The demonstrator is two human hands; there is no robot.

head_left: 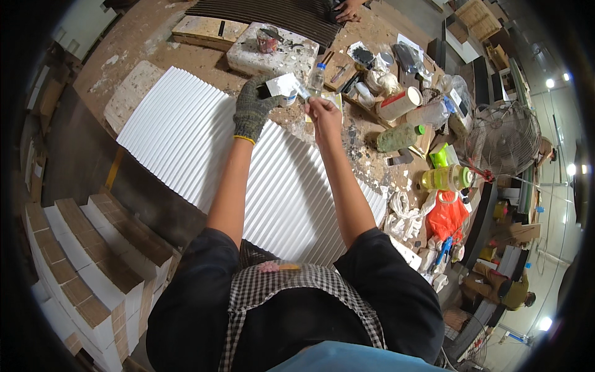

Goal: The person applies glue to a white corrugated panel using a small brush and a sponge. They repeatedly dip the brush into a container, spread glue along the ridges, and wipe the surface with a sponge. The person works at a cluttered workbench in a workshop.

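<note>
My left hand [251, 111], in a dark grey knit glove with a yellow cuff edge, is closed on a flat white piece [283, 83] with a dark end. My bare right hand [325, 114] pinches a thin, pale tool [304, 92] whose far end meets the white piece; its exact kind is too small to tell. Just beneath them stands a small white tub [288, 99], partly hidden. Under both forearms lie white ribbed panels [279, 186], side by side across the near part of the table.
A stained white block [242, 59] bears a red cup [267, 42]. Bottles, including a green-capped one [396, 138], a white bucket [400, 104], rags and a red bag [447, 216] crowd the right side. A fan [503, 136] stands beyond. Stacked white-and-brown pieces [93, 273] lie lower left. Another person's hand [349, 10] is at the far edge.
</note>
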